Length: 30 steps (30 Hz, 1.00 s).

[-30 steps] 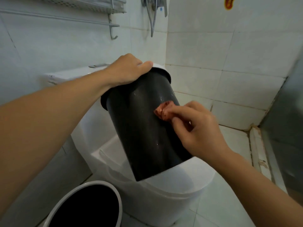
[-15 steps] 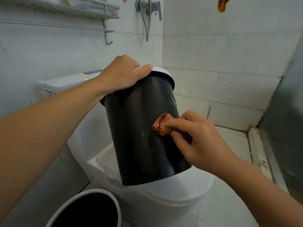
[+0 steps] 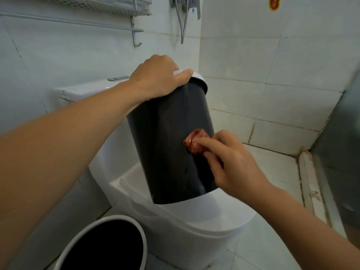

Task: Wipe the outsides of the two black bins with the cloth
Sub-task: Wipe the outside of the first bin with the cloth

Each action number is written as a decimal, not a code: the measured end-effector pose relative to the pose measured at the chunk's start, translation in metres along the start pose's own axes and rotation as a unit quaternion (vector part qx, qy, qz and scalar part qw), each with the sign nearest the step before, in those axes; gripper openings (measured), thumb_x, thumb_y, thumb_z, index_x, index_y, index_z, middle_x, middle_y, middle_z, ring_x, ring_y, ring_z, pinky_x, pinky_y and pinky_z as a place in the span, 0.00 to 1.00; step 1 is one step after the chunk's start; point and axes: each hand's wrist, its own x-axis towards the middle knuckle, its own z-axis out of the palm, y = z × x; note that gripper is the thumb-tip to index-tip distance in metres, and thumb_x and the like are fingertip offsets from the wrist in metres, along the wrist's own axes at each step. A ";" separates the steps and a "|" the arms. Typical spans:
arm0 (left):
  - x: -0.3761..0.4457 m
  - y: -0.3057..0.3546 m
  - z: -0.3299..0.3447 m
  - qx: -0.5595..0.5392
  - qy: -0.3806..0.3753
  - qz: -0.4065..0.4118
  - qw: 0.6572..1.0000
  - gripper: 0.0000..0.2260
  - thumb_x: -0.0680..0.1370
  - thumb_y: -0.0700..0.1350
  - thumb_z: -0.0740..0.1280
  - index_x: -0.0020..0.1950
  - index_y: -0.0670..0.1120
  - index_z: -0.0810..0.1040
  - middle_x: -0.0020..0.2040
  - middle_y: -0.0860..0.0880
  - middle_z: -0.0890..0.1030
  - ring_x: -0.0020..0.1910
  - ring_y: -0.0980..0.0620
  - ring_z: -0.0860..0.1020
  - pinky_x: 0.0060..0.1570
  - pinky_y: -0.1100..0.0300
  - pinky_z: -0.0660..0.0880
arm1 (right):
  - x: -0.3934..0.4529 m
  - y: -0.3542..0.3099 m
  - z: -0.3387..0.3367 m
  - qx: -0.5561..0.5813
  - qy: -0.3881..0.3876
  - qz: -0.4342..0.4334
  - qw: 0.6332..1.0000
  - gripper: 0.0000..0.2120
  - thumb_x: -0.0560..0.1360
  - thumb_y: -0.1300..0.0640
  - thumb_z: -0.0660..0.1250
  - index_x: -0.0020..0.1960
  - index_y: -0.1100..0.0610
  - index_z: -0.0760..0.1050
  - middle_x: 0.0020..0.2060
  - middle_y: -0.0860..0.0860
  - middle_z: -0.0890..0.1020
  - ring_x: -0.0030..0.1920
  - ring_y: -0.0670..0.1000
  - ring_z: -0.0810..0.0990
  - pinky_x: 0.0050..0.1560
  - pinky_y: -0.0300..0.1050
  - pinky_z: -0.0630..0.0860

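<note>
White-tiled bathroom walls (image 3: 253, 55) surround us, w/ a white toilet (image 3: 194, 227) sitting at centre, lid closed. We've got a black bin (image 3: 167, 137) standing on the rear of the toilet lid, tilted so its top leans toward the cistern (image 3: 87, 90) and its base edge rests on the lid. Our left hand (image 3: 157, 78) sits on the bin's top rim at the left side, fingers curled over the edge & thumb stretched along the white rim ring, gripping it. Our right hand (image 3: 231, 166) is against the bin's right side, about mid-height; index finger & thumb pinch a small bunched red-brown cloth (image 3: 194, 144), other fingers curled loosely behind. Cloth is touching the bin's outer wall, just left of our fingertips. Bin surface shows faint specks & a few light streaks near the upper right. A second bin (image 3: 105, 248) w/ a pale grey rim and black inside stands on the floor by the toilet's front-left corner, at the bottom-left of the view, open top facing up, well apart from both hands. Up on the left wall: a metal shelf rack (image 3: 109, 6) w/ a towel rail (image 3: 78, 22) under it. At the wall corner hangs a shower mixer w/ hose (image 3: 184, 20). A red-yellow sticker (image 3: 274, 2) sits high on the right wall. Floor tiles (image 3: 272, 250) are pale; a grimy raised kerb (image 3: 309, 182) runs along the right, next to a dark panel edge.
</note>
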 end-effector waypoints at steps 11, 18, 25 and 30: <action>0.002 -0.008 0.000 0.022 0.001 -0.002 1.000 0.28 0.78 0.68 0.56 0.29 0.46 0.65 0.29 0.48 0.70 0.28 0.47 0.69 0.31 0.55 0.61 | -0.027 0.003 -0.030 0.044 -0.037 -0.033 0.998 0.14 0.77 0.63 0.70 0.58 0.48 0.84 0.46 0.47 0.76 0.43 0.46 0.75 0.41 0.36 0.73; 0.003 -0.004 0.001 0.031 -0.006 0.019 0.999 0.29 0.78 0.67 0.55 0.29 0.46 0.66 0.29 0.47 0.71 0.29 0.47 0.69 0.31 0.55 0.61 | 0.009 0.025 -0.006 0.091 0.051 0.095 0.990 0.15 0.79 0.66 0.68 0.60 0.50 0.83 0.53 0.50 0.79 0.54 0.51 0.78 0.54 0.37 0.75; 0.003 -0.019 0.003 0.019 0.000 -0.001 1.000 0.29 0.77 0.69 0.55 0.29 0.46 0.66 0.29 0.48 0.71 0.29 0.48 0.70 0.31 0.56 0.61 | -0.043 0.022 0.001 0.051 -0.067 0.034 0.996 0.20 0.70 0.76 0.70 0.53 0.53 0.83 0.54 0.50 0.80 0.54 0.55 0.77 0.48 0.49 0.81; 0.003 -0.021 0.004 0.020 0.001 0.001 1.000 0.30 0.77 0.69 0.55 0.29 0.46 0.66 0.29 0.47 0.70 0.28 0.48 0.69 0.30 0.56 0.61 | -0.050 0.027 -0.014 0.055 -0.058 0.043 0.996 0.22 0.69 0.78 0.69 0.51 0.54 0.85 0.50 0.49 0.80 0.51 0.53 0.78 0.44 0.46 0.82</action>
